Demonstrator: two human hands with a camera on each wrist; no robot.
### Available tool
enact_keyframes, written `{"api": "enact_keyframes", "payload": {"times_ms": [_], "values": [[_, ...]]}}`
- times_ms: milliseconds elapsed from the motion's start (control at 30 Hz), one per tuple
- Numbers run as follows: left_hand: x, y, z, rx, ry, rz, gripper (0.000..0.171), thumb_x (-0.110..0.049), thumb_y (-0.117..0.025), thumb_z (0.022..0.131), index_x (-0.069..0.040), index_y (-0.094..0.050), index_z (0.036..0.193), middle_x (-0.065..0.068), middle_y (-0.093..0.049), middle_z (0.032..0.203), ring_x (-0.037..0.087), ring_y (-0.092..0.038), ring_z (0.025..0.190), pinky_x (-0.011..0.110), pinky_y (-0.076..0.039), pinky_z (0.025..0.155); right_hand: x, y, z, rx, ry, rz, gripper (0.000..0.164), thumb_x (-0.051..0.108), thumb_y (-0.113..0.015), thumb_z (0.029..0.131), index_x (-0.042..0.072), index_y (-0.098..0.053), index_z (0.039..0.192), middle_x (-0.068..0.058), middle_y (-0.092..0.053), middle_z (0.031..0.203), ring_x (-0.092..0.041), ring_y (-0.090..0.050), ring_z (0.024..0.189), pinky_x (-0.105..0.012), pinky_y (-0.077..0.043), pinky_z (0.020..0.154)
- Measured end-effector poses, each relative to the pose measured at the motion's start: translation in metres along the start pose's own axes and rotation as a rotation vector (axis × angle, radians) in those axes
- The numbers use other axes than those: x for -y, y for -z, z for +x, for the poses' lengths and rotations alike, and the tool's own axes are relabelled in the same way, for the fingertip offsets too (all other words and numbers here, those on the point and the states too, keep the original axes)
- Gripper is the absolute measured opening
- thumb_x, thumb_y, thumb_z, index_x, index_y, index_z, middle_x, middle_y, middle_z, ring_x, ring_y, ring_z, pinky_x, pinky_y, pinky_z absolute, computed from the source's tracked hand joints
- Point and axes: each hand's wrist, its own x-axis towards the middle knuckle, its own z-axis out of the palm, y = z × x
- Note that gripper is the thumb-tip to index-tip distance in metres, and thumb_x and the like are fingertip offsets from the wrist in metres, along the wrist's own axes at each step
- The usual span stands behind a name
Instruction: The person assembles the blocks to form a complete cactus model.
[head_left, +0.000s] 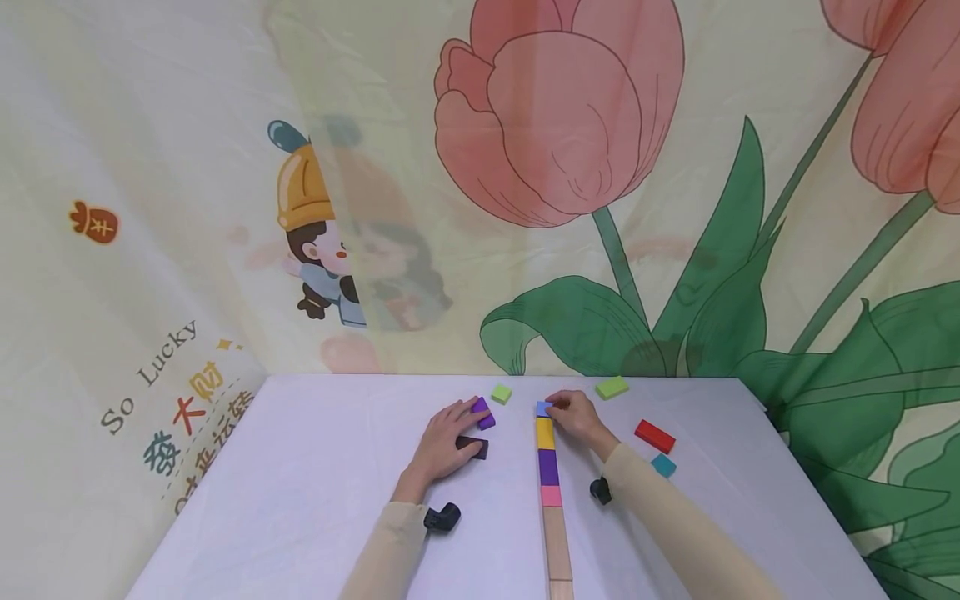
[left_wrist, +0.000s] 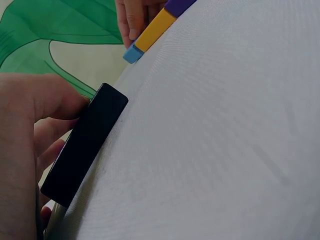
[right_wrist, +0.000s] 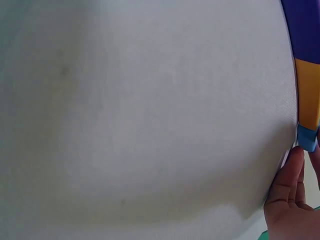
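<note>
Sleeves nearest; fingers pinch blue block, edge beyond.

Draped nook, tulip-print curtain, white table

At left, the left grip touches a slanting black block — at top, the right grip touches a blue block, ending a row with yellow and purple blocks.
</note>
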Motion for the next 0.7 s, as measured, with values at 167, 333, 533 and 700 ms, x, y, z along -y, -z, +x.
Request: {"api": "enact_keyframes", "payload": {"times_ms": [167, 333, 533, 700], "values": [[-0.0018, 0.0016, -0.0002, 0.006, 0.007, 0.001, 0.054, -0.032, -0.059, 0.087, -0.022, -0.056, 0.141, 0.006, -0.040, 0.155, 0.037, -0.032, 0.142, 0.059, -0.026, 0.113, -0.0028, -0.0010, 0.0006, 0.010, 0.019, -0.022, 0.021, 0.004, -0.065, 0.093, -0.006, -0.067, 0.112, -0.016, -0.066, 0.104, -0.024, -0.060, 0.088, -0.034, -0.057, 0.084], [-0.0035, 0.0026, -0.0017, 0.016, 0.014, -0.003, 0.054, -0.032, -0.059, 0.087, -0.022, -0.056, 0.141, 0.006, -0.039, 0.155, 0.037, -0.031, 0.143, 0.059, -0.026, 0.113, -0.0038, -0.0009, -0.0002, 0.020, 0.036, -0.030, 0.022, 0.004, -0.065, 0.092, -0.007, -0.067, 0.112, -0.016, -0.066, 0.104, -0.024, -0.060, 0.089, -0.035, -0.057, 0.083], [-0.0033, 0.0025, -0.0014, 0.015, 0.007, -0.004, 0.055, -0.032, -0.059, 0.088, -0.022, -0.056, 0.141, 0.006, -0.039, 0.155, 0.037, -0.031, 0.143, 0.059, -0.026, 0.113, -0.0029, 0.0026, -0.0029, 0.052, -0.018, -0.036, 0.039, 0.014, -0.070, 0.090, -0.002, -0.062, 0.125, -0.019, -0.061, 0.117, -0.030, -0.057, 0.103, -0.041, -0.054, 0.091], [-0.0010, 0.0012, 0.0005, 0.004, -0.003, 0.001, 0.054, -0.032, -0.059, 0.088, -0.021, -0.056, 0.141, 0.007, -0.039, 0.155, 0.037, -0.032, 0.142, 0.059, -0.026, 0.112, 0.0000, 0.0076, -0.0058, 0.095, -0.029, -0.032, 0.044, 0.014, -0.076, 0.085, -0.002, -0.062, 0.125, -0.019, -0.060, 0.121, -0.032, -0.056, 0.106, -0.041, -0.053, 0.092]]}}
